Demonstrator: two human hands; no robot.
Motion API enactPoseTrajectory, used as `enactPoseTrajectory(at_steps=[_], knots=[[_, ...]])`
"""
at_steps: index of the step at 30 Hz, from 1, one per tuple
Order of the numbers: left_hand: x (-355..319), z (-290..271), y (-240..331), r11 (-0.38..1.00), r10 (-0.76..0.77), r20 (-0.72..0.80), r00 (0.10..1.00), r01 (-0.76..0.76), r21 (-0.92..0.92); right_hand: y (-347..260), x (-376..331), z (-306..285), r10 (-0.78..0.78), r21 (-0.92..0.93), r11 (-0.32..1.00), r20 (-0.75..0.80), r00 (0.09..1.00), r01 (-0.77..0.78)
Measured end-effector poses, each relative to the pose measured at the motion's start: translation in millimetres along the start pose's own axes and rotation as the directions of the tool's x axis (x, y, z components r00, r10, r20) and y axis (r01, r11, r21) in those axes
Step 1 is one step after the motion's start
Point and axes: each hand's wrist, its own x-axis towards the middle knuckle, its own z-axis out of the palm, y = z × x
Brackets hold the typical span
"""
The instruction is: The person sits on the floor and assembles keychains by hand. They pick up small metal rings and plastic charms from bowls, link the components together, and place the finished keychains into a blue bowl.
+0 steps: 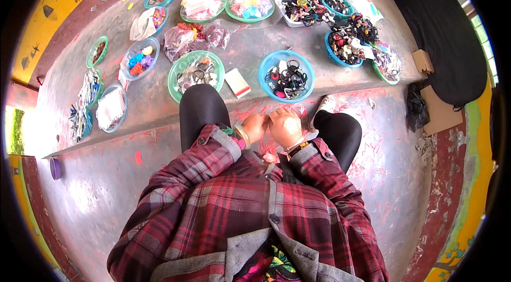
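Observation:
My left hand point(254, 127) and my right hand point(285, 127) meet between my knees, fingers pinched together. What they hold, if anything, is too small or hidden to make out. Just beyond them stands a blue basket point(261, 76) of mostly black hair ties, some with red or pale bits. Left of it lies a small white box point(237, 83) with a red edge. A green basket point(172, 77) past my left knee holds loops and small pale pieces. Pinkish crumpled material point(270, 156) shows just below my hands.
Along the raised ledge point(239, 42) stand several more baskets with hair ties, colourful pieces and white packets. Plastic bags with red items point(194, 39) lie among them. At right are a long black covered object point(439, 32), a black bag point(417, 106) and flat cardboard point(442, 112). Red scraps litter the floor.

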Motion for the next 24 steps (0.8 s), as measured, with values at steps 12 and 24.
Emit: enactPoseTrajectory(at_steps=[12, 24], knots=[[1.8, 6.8, -11.9, 0.934, -0.097, -0.012, 0.995, 0.086, -0.348, 1.0, 3.7, -4.0, 0.265, 0.319, 0.925, -0.146, 0.953, -0.209], [2.5, 1.8, -9.3, 0.801, -0.153, -0.006, 0.988, 0.121, -0.586, 16.5, 3.1, 10.3, 0.501, 0.748, 0.507, 0.147, 0.853, -0.427]])
